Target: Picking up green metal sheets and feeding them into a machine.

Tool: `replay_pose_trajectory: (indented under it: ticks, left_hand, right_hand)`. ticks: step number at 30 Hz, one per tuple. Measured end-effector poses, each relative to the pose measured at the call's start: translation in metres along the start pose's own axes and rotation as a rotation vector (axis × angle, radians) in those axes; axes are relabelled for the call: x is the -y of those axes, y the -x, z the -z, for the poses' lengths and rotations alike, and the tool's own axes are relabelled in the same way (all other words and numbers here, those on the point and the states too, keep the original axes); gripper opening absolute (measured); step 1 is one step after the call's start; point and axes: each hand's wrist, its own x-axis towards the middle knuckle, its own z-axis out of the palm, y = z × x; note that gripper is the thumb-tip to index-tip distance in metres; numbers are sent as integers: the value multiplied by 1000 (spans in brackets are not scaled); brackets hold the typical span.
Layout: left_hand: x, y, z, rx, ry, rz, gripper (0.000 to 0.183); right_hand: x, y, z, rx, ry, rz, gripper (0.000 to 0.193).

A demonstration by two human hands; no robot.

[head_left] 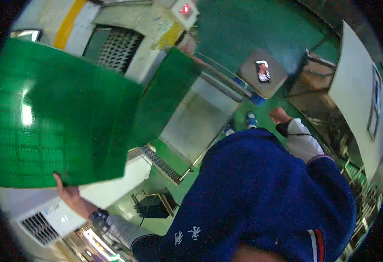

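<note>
A large, glossy green sheet (pixel 65 118) fills the left side of the head view, reflecting a bright lamp. My left hand (pixel 71 194) grips its near edge, thumb on the upper face and the other fingers hidden beneath. Beyond its right edge, a second green panel (pixel 169 91) stands beside a grey flat surface (pixel 202 118). My right hand (pixel 280 115) hangs out to the right of my body, fingers curled, with nothing visible in it. It is apart from the green sheet.
A phone with a lit screen (pixel 263 71) lies on a brown stool (pixel 250 70) ahead. A tilted white panel (pixel 353 87) stands at right near cardboard boxes (pixel 311 81). A white vented machine (pixel 54 222) is at lower left, and a small dark rack (pixel 154 205) stands on the floor.
</note>
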Motion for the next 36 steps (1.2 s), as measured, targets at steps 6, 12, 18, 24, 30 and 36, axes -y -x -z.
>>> replay_pose_trajectory:
  ticks: [6,12,18,24,30,36]
  left_hand:
    - [85,24,-43,196,397,-27,45]
    - [128,24,-75,-5,505,32,39]
    - [208,-8,-82,-42,673,211,29]
    - [250,-31,-47,-49,835,368,21]
    - [259,-35,-98,-144,781,321,19]
    - [260,-34,-127,-161,785,317,17]
  right_hand:
    - [53,-3,-5,-132,18,-84,12]
    - [48,-16,22,96,-156,-116,24]
    - [-6,-18,55,375,-682,-469,27]
    - [-44,8,44,125,-415,-301,33]
    - [-103,-4,86,303,-624,-314,31]
    - [-74,-21,68,355,-812,-454,33]
